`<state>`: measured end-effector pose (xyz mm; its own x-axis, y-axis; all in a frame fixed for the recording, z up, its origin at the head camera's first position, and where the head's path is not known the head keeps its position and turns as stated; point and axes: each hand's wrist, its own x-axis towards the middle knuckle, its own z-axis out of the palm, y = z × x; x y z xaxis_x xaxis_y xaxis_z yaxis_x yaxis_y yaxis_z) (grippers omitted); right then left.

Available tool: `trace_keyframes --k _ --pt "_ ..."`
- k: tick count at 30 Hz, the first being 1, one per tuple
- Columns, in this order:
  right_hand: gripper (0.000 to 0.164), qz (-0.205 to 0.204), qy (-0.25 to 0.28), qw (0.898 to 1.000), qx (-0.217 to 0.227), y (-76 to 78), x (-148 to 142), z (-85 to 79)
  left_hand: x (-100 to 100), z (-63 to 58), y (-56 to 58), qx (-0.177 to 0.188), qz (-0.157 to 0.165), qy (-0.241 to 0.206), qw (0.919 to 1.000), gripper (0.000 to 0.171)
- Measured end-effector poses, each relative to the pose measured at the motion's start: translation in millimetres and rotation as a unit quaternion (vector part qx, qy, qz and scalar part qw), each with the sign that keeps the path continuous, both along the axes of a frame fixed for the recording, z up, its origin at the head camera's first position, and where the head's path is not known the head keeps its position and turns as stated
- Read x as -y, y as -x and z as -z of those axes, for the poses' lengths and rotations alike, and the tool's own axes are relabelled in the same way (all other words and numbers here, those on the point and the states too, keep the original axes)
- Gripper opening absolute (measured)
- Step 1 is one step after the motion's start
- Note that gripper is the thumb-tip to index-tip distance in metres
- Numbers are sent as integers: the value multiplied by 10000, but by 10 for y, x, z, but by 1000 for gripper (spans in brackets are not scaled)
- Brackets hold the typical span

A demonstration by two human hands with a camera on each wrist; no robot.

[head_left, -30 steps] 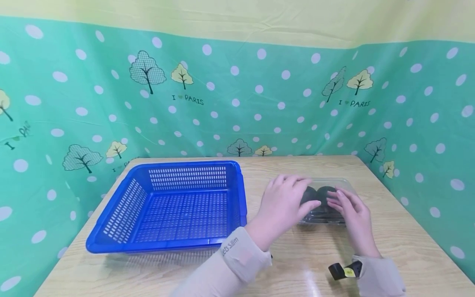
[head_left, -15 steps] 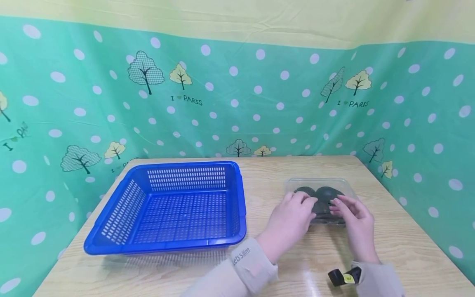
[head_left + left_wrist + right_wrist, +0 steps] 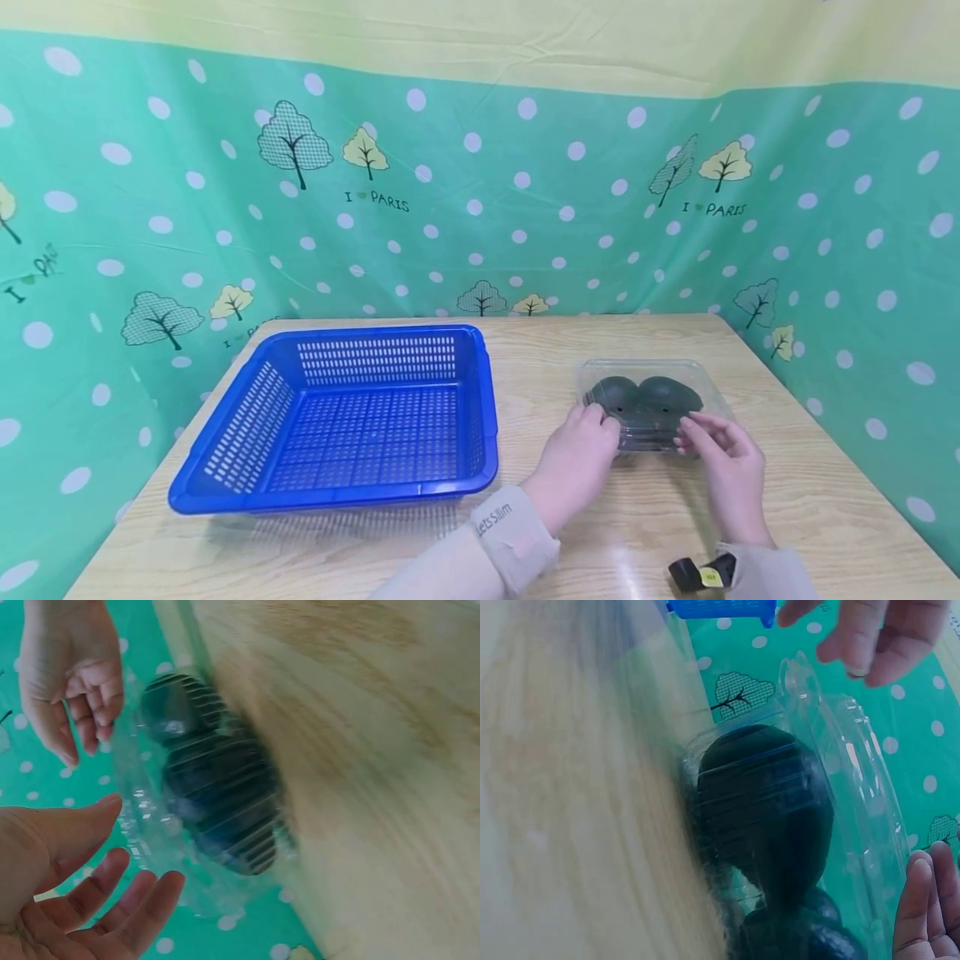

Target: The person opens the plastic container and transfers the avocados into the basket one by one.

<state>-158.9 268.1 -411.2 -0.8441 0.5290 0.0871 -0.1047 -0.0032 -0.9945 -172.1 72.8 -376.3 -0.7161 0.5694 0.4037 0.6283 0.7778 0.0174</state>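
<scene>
1. A clear container [image 3: 647, 440] of dark, rounded items [image 3: 670, 395] rests on the table [image 3: 540, 342] before both hands, probably to keep each front corner reachable.
2. The left hand [image 3: 576, 458], fingers loosely bent, grips nothing near one corner.
3. The right hand [image 3: 733, 471] hovers opposite, fingers relaxed, empty; contact is unclear.

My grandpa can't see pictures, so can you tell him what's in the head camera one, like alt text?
A person's left hand and right hand are by the near corners of a clear plastic box with dark, rounded things inside, on a wood-grain table. To the left is a blue basket; behind hangs a dotted green curtain with trees.
</scene>
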Motion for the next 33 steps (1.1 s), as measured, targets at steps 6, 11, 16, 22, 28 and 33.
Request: trace_keyframes --k 6,11,16,22,28,33 --pt "13 -19 209 9997 -113 -41 -31 45 -10 129 62 225 -246 194 9993 25" --pt "12 132 175 9997 104 -82 -43 98 -7 191 104 227 -246 157 9993 22" --pt "7 140 291 9993 166 -114 -80 185 -1 231 135 269 -197 -2 9994 18" --pt "12 -124 674 9976 -1 -150 -141 326 -1 242 153 291 -82 -31 9995 19" --pt "16 -370 1061 9934 -214 -149 -197 430 -7 257 173 83 82 71 9999 21" --pt "14 -382 1251 9913 177 -132 -211 428 -11 281 188 128 92 36 9999 22"
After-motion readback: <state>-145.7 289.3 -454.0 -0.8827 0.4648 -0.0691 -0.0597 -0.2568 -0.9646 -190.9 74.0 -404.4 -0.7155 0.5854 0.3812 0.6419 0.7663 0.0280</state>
